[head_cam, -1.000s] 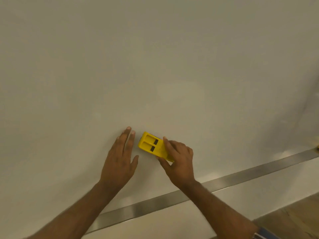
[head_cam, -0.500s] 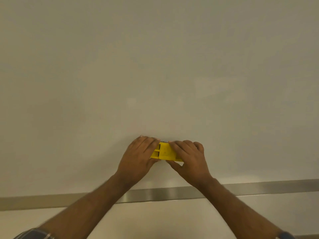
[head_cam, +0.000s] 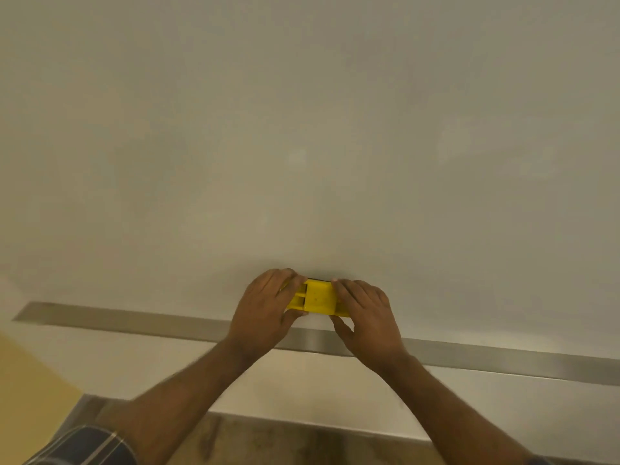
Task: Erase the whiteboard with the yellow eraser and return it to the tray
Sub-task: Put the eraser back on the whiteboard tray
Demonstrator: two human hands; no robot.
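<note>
head | I'm seeing both hands gripping the eraser against the whiteboard, just above the tray | left hand covering its left end, right hand its right end | eraser's underside hidden

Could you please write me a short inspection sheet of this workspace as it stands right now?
Surface: whiteboard fills most of the view; no writing shows on it, only faint smudges.
Job's things: yellow eraser against the board, just above the metal tray, not yet on it.
Clutter: nothing seen.
Hands: left hand holds the eraser's left end, right hand its right end; both grips have fingers curled over the top edge.
Cables: nothing seen.
Surroundings: white wall strip below the tray, brown floor, a yellow surface at lower left, a striped sleeve.
</note>
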